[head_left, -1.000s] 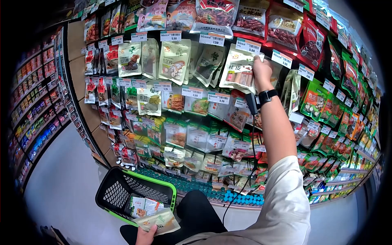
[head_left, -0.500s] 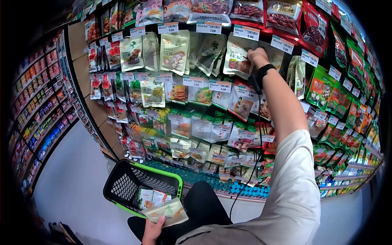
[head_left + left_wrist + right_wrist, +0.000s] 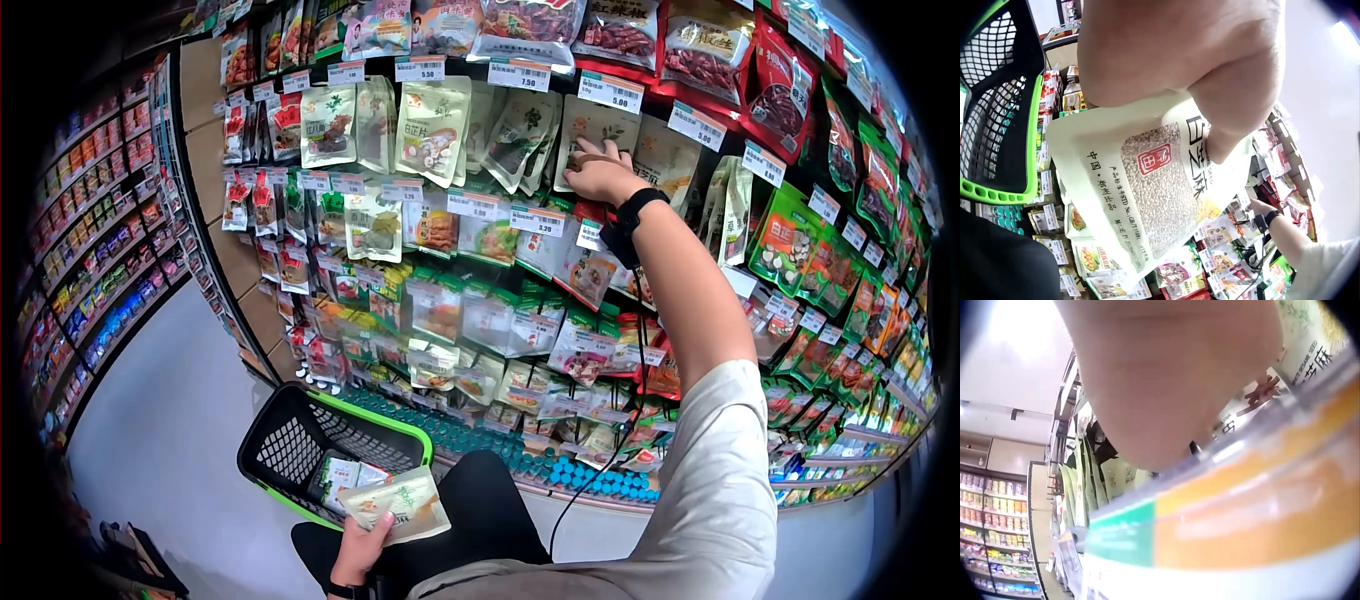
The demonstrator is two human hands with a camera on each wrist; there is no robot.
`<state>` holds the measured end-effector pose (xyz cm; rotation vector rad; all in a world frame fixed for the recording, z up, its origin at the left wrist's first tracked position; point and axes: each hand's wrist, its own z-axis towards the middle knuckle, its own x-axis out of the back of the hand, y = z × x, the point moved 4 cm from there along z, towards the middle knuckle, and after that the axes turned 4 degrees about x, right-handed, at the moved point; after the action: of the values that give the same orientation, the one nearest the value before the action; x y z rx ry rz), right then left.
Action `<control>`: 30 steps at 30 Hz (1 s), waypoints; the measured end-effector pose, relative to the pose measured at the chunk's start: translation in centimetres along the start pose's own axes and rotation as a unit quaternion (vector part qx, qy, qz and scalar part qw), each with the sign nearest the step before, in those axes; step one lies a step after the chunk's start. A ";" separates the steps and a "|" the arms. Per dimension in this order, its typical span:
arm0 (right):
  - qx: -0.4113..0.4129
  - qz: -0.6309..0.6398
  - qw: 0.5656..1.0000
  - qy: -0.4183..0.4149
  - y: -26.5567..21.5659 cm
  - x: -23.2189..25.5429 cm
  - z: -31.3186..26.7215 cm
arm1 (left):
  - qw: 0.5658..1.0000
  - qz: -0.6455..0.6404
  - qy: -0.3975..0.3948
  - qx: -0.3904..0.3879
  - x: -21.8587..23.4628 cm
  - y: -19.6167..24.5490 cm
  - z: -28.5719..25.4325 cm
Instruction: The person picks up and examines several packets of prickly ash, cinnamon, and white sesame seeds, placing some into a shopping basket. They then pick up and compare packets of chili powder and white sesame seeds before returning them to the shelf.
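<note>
My left hand [image 3: 362, 548] grips a pale pouch of white sesame seeds [image 3: 408, 508] low down, beside the shopping basket. In the left wrist view the thumb presses on the front of that pouch [image 3: 1154, 194], whose clear window shows the seeds. My right hand [image 3: 603, 175] reaches up to the rack, fingers spread across the front of a hanging pouch of cinnamon bark [image 3: 590, 120]. The palm fills much of the right wrist view, with part of the cinnamon pouch [image 3: 1263, 394] showing past it. Another sesame pouch [image 3: 665, 160] hangs just right of that hand.
A black basket with a green rim [image 3: 375, 415] stands at the lower left, holding a few packets [image 3: 345, 478]. Price tags [image 3: 610, 92] jut out above the rows of pouches. A thin cable [image 3: 600, 460] runs down from the right wrist. Another stocked shelf [image 3: 110, 240] lies across the aisle.
My right hand has gone from gripping the cinnamon pouch's right edge to laying spread fingers across its front, and the pouch hangs straighter. My left hand keeps the sesame pouch near the basket.
</note>
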<state>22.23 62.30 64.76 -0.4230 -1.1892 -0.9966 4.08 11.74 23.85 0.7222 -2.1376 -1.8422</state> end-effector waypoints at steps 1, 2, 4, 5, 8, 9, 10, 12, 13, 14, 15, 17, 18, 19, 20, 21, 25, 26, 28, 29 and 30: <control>-0.005 0.024 1.000 0.003 -0.2 0.5 0.3 | 1.000 -0.011 0.009 -0.001 -0.2 -0.2 0.1; -0.008 0.050 0.999 0.004 -0.6 0.9 0.4 | 1.000 -0.005 0.002 0.001 -0.3 -0.3 0.2; -0.014 0.056 0.998 -0.006 -1.8 2.5 -0.6 | 1.000 0.004 -0.003 0.013 -0.1 -0.7 0.0; 0.005 0.053 0.999 0.009 -3.0 3.4 -1.8 | 1.000 -0.015 0.008 0.009 -0.3 -0.1 -0.2; 0.236 0.263 0.914 0.197 -8.4 5.4 -7.9 | 0.987 -0.154 0.029 -0.031 0.5 -0.3 0.3; 0.283 0.342 0.869 0.218 -11.0 5.6 -11.0 | 0.976 -0.212 0.035 -0.031 0.5 0.6 0.3; 0.303 0.360 0.854 0.222 -12.9 5.0 -14.2 | 0.961 -0.271 0.044 -0.031 0.4 1.6 0.5; 0.382 0.359 0.824 0.216 -17.1 3.0 -20.4 | 0.954 -0.290 0.060 -0.038 0.5 2.6 1.2; 0.411 0.368 0.818 0.164 -19.1 1.9 -23.0 | 0.954 -0.291 0.061 -0.040 0.5 3.0 1.6; 0.421 0.422 0.793 0.123 -20.8 -0.2 -25.2 | 0.958 -0.278 0.055 -0.047 0.4 3.6 1.6; 0.388 0.486 0.779 0.078 -22.2 -3.0 -26.6 | 0.962 -0.269 0.031 -0.021 0.8 2.9 1.6; 0.256 0.627 0.736 -0.023 -24.9 -9.7 -29.5 | 0.959 -0.282 0.015 -0.009 0.4 3.9 1.1; 0.164 0.696 0.695 -0.069 -26.4 -13.0 -30.5 | 0.958 -0.288 0.020 -0.007 0.4 4.2 1.1; 0.112 0.738 0.658 -0.099 -27.9 -15.0 -31.6 | 0.956 -0.292 0.024 -0.003 0.3 4.3 0.8; 0.095 0.739 0.659 -0.103 -29.1 -15.6 -32.9 | 0.955 -0.296 0.027 0.006 0.2 4.2 0.4; 0.154 0.695 0.692 -0.118 -29.8 -15.8 -33.8 | 0.956 -0.293 0.025 0.019 0.2 4.0 0.2; 0.239 0.674 0.692 -0.097 -31.3 -15.7 -36.8 | 0.976 -0.215 0.012 0.030 0.6 4.2 -1.1; 0.236 0.678 0.688 -0.107 -31.4 -15.8 -36.9 | 0.969 -0.247 0.007 0.014 0.8 4.2 -1.3; 0.216 0.667 0.707 -0.094 -31.2 -15.9 -36.7 | 0.949 -0.314 -0.002 -0.022 1.2 4.1 -2.3; 0.205 0.674 0.705 -0.080 -31.3 -16.0 -36.6 | 0.950 -0.311 0.001 -0.018 1.1 4.0 -2.7; 0.194 0.681 0.703 -0.066 -31.4 -16.0 -36.4 | 0.949 -0.313 0.008 -0.022 1.0 3.8 -3.1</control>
<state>16.67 25.43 30.43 -0.8401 -0.8112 0.5914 3.90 8.93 27.94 1.5359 -1.9852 -2.1374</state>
